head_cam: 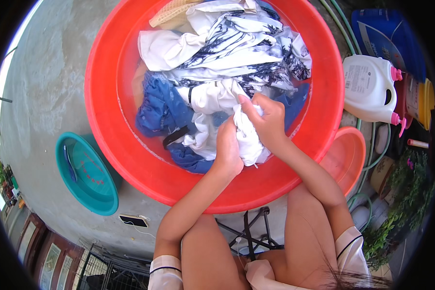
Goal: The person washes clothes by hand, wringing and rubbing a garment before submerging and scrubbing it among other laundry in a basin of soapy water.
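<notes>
A large red plastic tub (105, 83) of water and soaking clothes stands before me. Over its near side, my left hand (229, 145) and my right hand (266, 117) both grip a bunched white cloth (249, 139), which is twisted between them. More white fabric (214, 98) lies in the water just beyond my fingers. A white garment with a dark tree print (235, 54) spreads across the far half. Blue garments (163, 105) are at the left, partly under water. At the far rim sits a yellow waffle-knit cloth (172, 14).
Left of the tub, a teal basin (87, 174) holds a blue-handled brush (69, 163). A phone (133, 220) with a white cable lies on the concrete. At right are a smaller orange basin (348, 156), a white detergent jug (369, 88), a blue container (388, 36), a green hose (380, 159) and plants (402, 203).
</notes>
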A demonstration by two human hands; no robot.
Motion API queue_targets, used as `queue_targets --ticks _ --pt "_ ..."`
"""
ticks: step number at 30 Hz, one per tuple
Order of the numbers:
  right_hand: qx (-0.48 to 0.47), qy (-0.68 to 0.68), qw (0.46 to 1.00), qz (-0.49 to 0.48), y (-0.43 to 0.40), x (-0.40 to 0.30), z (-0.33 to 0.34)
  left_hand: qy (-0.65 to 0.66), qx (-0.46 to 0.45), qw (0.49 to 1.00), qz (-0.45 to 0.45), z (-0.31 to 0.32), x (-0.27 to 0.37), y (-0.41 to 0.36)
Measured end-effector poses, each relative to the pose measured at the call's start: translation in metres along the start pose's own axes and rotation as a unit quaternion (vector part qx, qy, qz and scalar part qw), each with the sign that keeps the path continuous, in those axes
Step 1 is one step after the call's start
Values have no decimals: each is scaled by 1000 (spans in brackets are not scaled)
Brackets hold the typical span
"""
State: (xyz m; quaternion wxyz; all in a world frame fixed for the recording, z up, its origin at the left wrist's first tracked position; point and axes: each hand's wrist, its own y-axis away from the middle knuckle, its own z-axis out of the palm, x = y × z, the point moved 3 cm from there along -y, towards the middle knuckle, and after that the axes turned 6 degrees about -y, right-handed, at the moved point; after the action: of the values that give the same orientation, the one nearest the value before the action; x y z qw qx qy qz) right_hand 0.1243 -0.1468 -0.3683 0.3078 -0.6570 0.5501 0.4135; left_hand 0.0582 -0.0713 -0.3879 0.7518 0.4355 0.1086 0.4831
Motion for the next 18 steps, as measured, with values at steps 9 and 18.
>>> queue_targets --ticks 9,18 --pt "-90 76 978 -171 1 -19 18 39 40 998 -33 -25 1 -1" --pt "-60 149 987 8 0 43 1 -11 -17 999 -37 -24 1 -20"
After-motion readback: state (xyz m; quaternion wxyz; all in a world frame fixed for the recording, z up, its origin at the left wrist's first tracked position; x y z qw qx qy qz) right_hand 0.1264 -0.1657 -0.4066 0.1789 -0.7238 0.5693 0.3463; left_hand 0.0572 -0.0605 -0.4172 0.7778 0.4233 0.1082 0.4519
